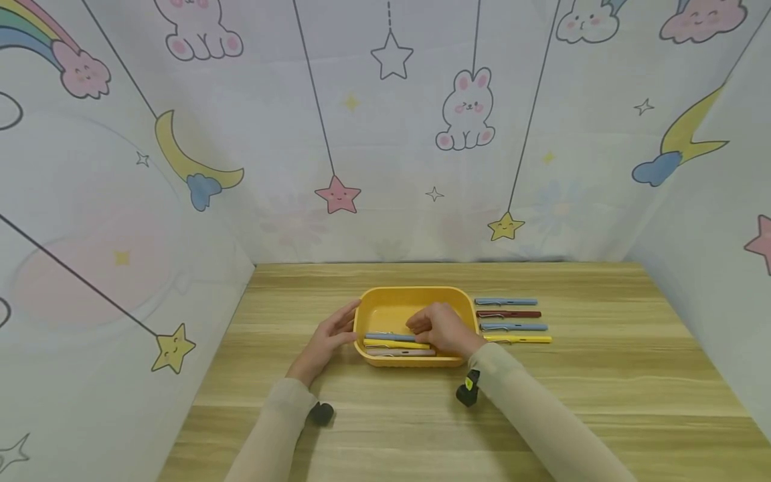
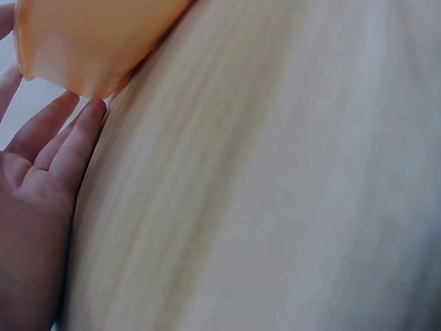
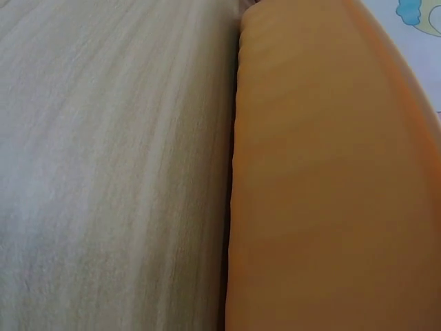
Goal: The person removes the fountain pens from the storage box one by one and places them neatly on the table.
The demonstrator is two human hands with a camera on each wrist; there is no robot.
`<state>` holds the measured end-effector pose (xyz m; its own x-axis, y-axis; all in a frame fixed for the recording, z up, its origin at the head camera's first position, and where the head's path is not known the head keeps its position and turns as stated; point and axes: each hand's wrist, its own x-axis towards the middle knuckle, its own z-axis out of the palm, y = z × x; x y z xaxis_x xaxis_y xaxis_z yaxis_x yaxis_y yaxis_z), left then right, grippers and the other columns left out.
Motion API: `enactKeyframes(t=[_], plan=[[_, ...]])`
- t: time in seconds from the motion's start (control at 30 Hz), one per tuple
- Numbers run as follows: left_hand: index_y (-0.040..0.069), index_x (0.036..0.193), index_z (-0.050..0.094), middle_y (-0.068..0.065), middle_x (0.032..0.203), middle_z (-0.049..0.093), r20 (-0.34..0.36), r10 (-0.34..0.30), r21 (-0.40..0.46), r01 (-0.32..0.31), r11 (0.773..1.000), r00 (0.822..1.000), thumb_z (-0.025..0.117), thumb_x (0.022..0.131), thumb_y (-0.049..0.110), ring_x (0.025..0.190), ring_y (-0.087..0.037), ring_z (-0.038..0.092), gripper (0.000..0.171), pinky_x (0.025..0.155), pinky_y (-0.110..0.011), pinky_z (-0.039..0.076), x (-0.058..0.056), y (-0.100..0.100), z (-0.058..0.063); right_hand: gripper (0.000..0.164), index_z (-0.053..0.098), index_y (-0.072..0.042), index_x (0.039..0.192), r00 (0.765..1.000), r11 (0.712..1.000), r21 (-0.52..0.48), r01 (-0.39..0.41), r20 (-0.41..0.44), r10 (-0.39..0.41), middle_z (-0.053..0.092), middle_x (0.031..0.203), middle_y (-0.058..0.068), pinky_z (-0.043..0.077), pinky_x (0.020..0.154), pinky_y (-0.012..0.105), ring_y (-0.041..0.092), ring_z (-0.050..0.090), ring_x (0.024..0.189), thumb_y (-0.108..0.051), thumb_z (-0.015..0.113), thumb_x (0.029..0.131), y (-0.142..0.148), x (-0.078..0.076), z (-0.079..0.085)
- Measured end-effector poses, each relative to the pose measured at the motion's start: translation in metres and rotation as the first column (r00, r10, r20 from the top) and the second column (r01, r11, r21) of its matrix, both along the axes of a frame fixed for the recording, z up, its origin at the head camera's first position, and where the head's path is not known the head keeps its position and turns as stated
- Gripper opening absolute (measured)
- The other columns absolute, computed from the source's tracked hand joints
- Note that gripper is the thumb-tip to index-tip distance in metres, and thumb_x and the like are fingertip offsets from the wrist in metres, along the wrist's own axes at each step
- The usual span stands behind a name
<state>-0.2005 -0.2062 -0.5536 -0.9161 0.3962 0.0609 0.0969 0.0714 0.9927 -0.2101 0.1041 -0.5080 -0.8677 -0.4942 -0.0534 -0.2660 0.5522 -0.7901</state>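
A yellow rectangular bin (image 1: 415, 361) sits on the table in the head view. Near its front wall lie a blue pen (image 1: 388, 337), a yellow pen (image 1: 394, 344) and a pale pinkish pen (image 1: 394, 352). My right hand (image 1: 447, 329) reaches inside over the right part and pinches the blue pen by its right end; the fingertips are partly hidden. At the left end, my left hand (image 1: 328, 340) touches the bin with extended fingers (image 2: 79, 141). Only the bin's outer wall (image 3: 331, 165) shows clearly in the right wrist view.
Right of the bin, a blue pen (image 1: 506, 302), a dark red pen (image 1: 508, 314), another blue pen (image 1: 514, 327) and a yellow pen (image 1: 519, 339) lie in a column. Printed cloth walls (image 1: 385, 227) enclose the wooden table (image 1: 397, 428) at the back and sides.
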Motion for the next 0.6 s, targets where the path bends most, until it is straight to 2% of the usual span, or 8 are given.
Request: enactKeyframes(t=[0.17,0.43,0.6], plan=[[0.019,0.164,0.04,-0.012,0.169,0.036,-0.011,-0.003,0.001,0.003,1.0,1.0,0.065,0.101,0.007,0.152,-0.036,0.039,0.068,0.123,-0.05,0.032,-0.0008,0.0003,-0.0012,0.036,0.077,-0.003,0.124,1.0,0.999,0.044,-0.005,-0.029,0.006,0.077,0.12,0.013,0.063,0.09,0.036,0.026,0.075,0.109,0.006,0.078,0.089,-0.0004,0.0,0.0002],[0.019,0.163,0.042,-0.011,0.167,0.038,-0.006,0.009,0.005,-0.009,1.0,1.0,0.067,0.1,0.008,0.152,-0.035,0.04,0.068,0.122,-0.048,0.033,-0.0005,0.001,0.0008,0.036,0.079,-0.002,0.118,0.991,0.993,0.113,-0.032,-0.124,0.046,0.079,0.114,0.011,0.063,0.089,0.04,0.027,0.076,0.106,0.01,0.08,0.085,-0.0031,-0.0006,0.0011],[0.019,0.163,0.042,-0.012,0.167,0.039,-0.008,0.01,-0.001,-0.01,1.0,1.0,0.067,0.1,0.008,0.152,-0.035,0.04,0.068,0.123,-0.049,0.032,-0.0007,0.0012,0.0006,0.035,0.078,-0.001,0.119,0.989,0.991,0.123,-0.048,-0.134,0.064,0.079,0.115,0.012,0.062,0.092,0.042,0.028,0.075,0.109,0.011,0.078,0.086,-0.0032,-0.0001,0.002]])
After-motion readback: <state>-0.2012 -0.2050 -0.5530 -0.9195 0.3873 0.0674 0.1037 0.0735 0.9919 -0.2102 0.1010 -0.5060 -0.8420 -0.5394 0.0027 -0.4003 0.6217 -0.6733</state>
